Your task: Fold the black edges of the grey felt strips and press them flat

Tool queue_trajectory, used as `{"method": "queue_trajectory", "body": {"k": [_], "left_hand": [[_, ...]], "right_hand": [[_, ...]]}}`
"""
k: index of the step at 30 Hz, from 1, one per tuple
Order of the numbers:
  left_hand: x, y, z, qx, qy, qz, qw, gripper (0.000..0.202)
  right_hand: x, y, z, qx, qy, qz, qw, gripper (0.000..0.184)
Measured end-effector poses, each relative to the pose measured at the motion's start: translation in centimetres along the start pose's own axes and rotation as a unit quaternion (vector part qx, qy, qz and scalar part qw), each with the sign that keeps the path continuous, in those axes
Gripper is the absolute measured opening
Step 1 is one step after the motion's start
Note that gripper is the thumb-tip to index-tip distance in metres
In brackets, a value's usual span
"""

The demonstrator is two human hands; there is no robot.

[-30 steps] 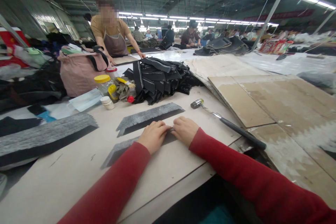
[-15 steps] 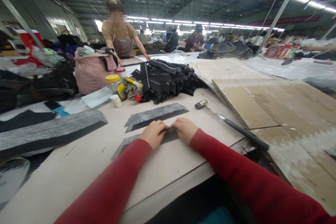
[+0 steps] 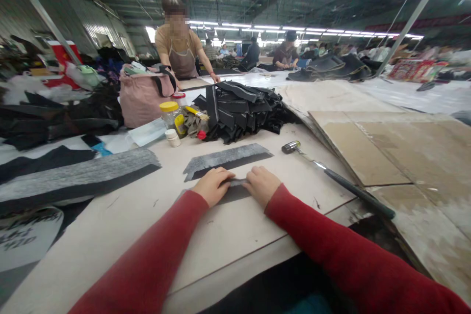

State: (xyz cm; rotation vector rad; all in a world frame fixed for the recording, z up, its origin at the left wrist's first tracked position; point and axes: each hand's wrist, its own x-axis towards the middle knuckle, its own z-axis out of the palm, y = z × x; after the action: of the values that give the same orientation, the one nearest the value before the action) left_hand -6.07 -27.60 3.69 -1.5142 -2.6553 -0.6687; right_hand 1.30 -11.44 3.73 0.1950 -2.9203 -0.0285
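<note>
Both hands pinch the upper edge of a dark grey strip of material [image 3: 237,193] on the pale work board [image 3: 206,255]. My left hand [image 3: 213,185] has its fingers closed on the strip's left part. A short way to the right, my right hand [image 3: 262,185] grips the same edge, and a bit of the strip shows between the two. Just beyond the hands lies a second strip [image 3: 228,158], mottled grey with a black lower edge. To the right rests a hammer [image 3: 331,174] with a dark handle. The hands hide much of the held strip.
A pile of black cut pieces [image 3: 243,113] stands behind the strips, beside a yellow-lidded jar [image 3: 170,115], a white bottle [image 3: 172,138] and a pink bag [image 3: 142,98]. Cardboard sheets [image 3: 368,152] lie at right. Across the table a co-worker [image 3: 180,54] leans over the surface.
My hands have moved slightly apart, showing more of the strip's edge between them. The whole scene has shifted a little to the right as the camera turned.
</note>
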Motion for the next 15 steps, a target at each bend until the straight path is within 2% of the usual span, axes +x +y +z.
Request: {"method": "queue_trajectory", "body": {"k": [4, 9, 12, 15], "left_hand": [[-0.7, -0.8, -0.2, -0.028, 0.018, -0.019, 0.999, 0.027], [-0.8, -0.5, 0.0, -0.016, 0.025, -0.003, 1.000, 0.027], [-1.0, -0.4, 0.1, 0.021, 0.023, 0.015, 0.999, 0.026], [-1.3, 0.0, -0.2, 0.085, -0.001, 0.023, 0.996, 0.025]], "right_hand": [[0.0, 0.1, 0.4, 0.062, -0.010, -0.008, 0.998, 0.017], [0.5, -0.4, 0.4, 0.142, -0.014, -0.035, 0.989, 0.031], [0.6, -0.8, 0.3, 0.127, -0.024, -0.052, 0.990, 0.030], [0.6, -1.5, -0.1, 0.069, -0.040, -0.062, 0.995, 0.025]]}}
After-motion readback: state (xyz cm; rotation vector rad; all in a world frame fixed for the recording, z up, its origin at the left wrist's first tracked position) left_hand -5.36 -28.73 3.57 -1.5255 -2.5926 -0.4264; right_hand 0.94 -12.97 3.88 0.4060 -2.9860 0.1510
